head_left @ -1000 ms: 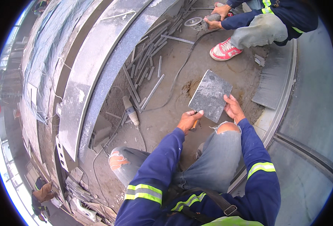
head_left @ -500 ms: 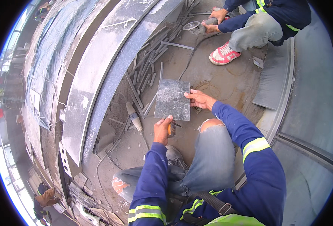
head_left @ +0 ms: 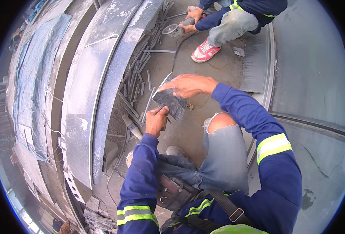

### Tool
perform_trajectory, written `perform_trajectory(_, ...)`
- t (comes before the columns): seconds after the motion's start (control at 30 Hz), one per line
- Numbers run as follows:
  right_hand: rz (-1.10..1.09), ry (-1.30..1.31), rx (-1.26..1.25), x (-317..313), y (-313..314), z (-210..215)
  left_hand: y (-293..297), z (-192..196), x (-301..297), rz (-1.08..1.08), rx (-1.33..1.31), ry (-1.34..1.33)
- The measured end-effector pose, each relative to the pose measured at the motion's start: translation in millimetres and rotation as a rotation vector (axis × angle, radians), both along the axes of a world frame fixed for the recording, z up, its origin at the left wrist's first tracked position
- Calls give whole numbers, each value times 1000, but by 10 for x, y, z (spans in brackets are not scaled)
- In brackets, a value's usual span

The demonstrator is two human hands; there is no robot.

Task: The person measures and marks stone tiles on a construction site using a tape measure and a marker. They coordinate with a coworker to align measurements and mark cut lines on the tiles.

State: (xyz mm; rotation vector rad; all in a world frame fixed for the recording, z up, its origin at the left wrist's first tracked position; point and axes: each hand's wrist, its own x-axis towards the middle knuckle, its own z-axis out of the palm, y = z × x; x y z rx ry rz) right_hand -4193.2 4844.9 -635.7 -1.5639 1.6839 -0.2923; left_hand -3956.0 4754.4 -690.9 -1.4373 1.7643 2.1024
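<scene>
My left hand (head_left: 157,120) grips the lower left edge of a grey speckled stone tile (head_left: 172,103), thumb on top. A small dark object, partly hidden, shows below that fist. The tile is tilted and turned, one corner pointing down. Across its upper part lies my right hand (head_left: 190,85), back up, with fingers stretched toward the left edge. An angle grinder (head_left: 123,118), or a similar grey-and-white power tool, lies on the floor left of my left hand; its working end is unclear.
Thin cut stone strips (head_left: 135,85) litter the floor on the left, beside long curved stone slabs (head_left: 108,89). Ahead, a co-worker's hands hold a disc grinder (head_left: 176,29), near a red-and-white shoe (head_left: 205,51). Its cord (head_left: 175,54) trails toward me. A dark brushed panel (head_left: 256,62) stands right.
The tile has turned and tilted in my left hand. My right hand has moved from its right edge to lie across its top. The view has shifted right.
</scene>
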Motion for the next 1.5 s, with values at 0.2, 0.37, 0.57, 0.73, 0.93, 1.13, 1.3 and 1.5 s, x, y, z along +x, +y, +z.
perform_trajectory(0.2, -237, 14, -80, -756, 41, -827, -80, -205, -110, -111, -9, -5)
perform_trajectory(0.37, -654, 148, -49, -1217, -270, -2221, -6, -401, 215, 38, 54, -104)
perform_trajectory(0.57, -761, 503, -353, -1213, -1303, -3126, 258, -324, 804, 313, 96, -240)
perform_trajectory(0.73, -809, 664, -119, -1285, -1251, -3053, 482, -196, 1105, 483, 116, -250)
perform_trajectory(0.93, -406, 392, -606, -794, -809, -2845, 434, -234, 1133, 559, 157, -279)
perform_trajectory(1.13, -721, 665, -434, -1546, -1197, -3276, 344, -344, 943, 547, 147, -201)
perform_trajectory(1.3, -612, 719, -380, -1510, -878, -3395, 292, -391, 879, 538, 202, -125)
perform_trajectory(1.5, -621, 617, -333, -1321, -234, -3265, 130, -445, 719, 465, 191, -115)
